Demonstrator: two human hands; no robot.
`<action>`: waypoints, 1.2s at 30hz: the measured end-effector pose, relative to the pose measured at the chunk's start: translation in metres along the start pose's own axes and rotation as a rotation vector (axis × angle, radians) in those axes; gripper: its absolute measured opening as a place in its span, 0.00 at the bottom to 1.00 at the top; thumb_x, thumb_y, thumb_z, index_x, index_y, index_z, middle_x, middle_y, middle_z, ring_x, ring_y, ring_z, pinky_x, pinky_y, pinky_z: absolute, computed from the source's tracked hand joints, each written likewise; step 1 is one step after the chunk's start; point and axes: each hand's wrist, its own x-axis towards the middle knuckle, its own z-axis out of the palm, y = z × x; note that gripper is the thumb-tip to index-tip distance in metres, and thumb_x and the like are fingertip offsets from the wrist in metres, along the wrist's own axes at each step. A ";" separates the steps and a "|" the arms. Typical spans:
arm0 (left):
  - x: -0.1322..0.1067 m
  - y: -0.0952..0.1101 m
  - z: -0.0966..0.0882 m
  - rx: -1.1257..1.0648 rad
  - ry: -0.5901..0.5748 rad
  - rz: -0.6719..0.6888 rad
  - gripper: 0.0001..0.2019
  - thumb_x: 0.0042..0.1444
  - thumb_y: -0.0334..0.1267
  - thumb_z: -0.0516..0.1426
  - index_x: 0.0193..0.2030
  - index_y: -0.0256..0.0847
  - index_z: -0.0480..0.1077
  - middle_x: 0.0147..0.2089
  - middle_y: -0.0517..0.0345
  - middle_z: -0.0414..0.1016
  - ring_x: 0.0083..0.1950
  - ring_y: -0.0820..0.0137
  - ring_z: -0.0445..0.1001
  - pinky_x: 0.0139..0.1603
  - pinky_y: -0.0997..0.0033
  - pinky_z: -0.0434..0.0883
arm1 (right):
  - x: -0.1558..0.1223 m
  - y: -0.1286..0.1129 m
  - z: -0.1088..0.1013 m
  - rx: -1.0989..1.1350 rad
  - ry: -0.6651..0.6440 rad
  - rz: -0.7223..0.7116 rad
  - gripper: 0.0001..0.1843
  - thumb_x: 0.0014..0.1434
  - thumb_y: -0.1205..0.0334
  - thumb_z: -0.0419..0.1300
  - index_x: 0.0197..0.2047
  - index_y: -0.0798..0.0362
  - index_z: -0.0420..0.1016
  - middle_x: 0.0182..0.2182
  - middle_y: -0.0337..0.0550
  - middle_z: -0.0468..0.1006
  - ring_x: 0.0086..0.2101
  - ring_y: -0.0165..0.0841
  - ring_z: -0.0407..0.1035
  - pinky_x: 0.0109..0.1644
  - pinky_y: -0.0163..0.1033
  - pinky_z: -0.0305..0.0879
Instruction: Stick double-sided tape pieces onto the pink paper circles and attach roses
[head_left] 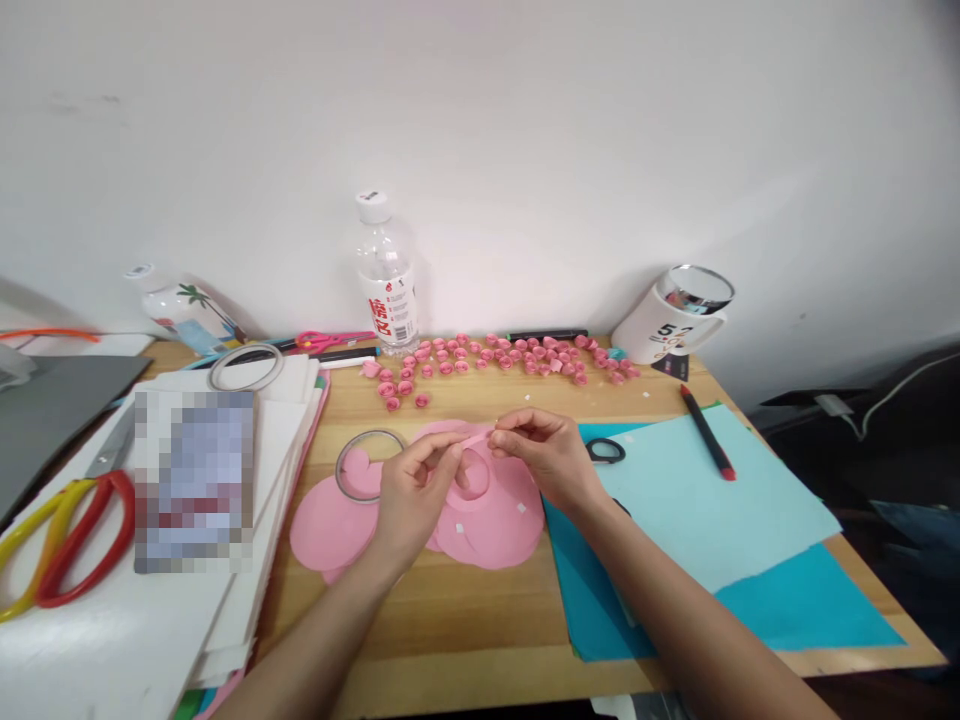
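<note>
A curled pink paper strip (484,478) is pinched between the fingers of my left hand (420,485) and my right hand (551,455). The strip hangs in a loop over several pink paper circles (517,535) lying on the table. More pink circles (326,530) lie left of my left wrist, and a roll of tape (339,480) rests near that hand. Small rolled pink paper flowers (461,367) stand in a cluster behind both hands. Tiny white bits lie on the pink circles. The fingertips of both hands are close together, and both are closed.
A clear bottle (388,265) and a white mug (667,315) stand at the back. Blue paper sheets (720,500) with a red-tipped black marker (707,435) lie on the right. Left are white papers (97,660), red-yellow scissors (82,530) and another tape roll (246,384).
</note>
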 end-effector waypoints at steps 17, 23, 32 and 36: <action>0.001 0.000 0.001 -0.018 0.021 -0.011 0.07 0.52 0.37 0.58 0.36 0.38 0.75 0.24 0.60 0.74 0.24 0.74 0.71 0.28 0.75 0.69 | 0.002 0.004 -0.002 0.014 0.044 0.027 0.10 0.41 0.58 0.70 0.30 0.51 0.80 0.30 0.44 0.82 0.31 0.35 0.75 0.43 0.44 0.72; -0.001 0.004 0.002 -0.024 0.022 -0.013 0.06 0.52 0.35 0.58 0.34 0.38 0.75 0.25 0.60 0.75 0.24 0.75 0.71 0.28 0.77 0.69 | 0.001 0.001 -0.001 0.020 0.044 0.007 0.09 0.40 0.60 0.71 0.27 0.53 0.78 0.27 0.41 0.80 0.27 0.30 0.72 0.36 0.38 0.71; -0.001 0.003 0.001 -0.013 0.018 -0.019 0.07 0.52 0.36 0.58 0.36 0.38 0.75 0.25 0.60 0.75 0.24 0.74 0.71 0.28 0.76 0.70 | 0.002 0.001 -0.001 0.002 0.032 -0.005 0.11 0.41 0.58 0.71 0.27 0.53 0.77 0.26 0.40 0.79 0.26 0.30 0.71 0.36 0.38 0.70; 0.000 0.001 0.001 -0.008 0.006 -0.012 0.07 0.53 0.36 0.58 0.37 0.38 0.75 0.24 0.60 0.75 0.25 0.74 0.71 0.29 0.76 0.70 | 0.003 0.003 -0.001 0.031 0.044 0.017 0.11 0.42 0.57 0.70 0.29 0.53 0.78 0.26 0.41 0.79 0.28 0.31 0.72 0.38 0.39 0.70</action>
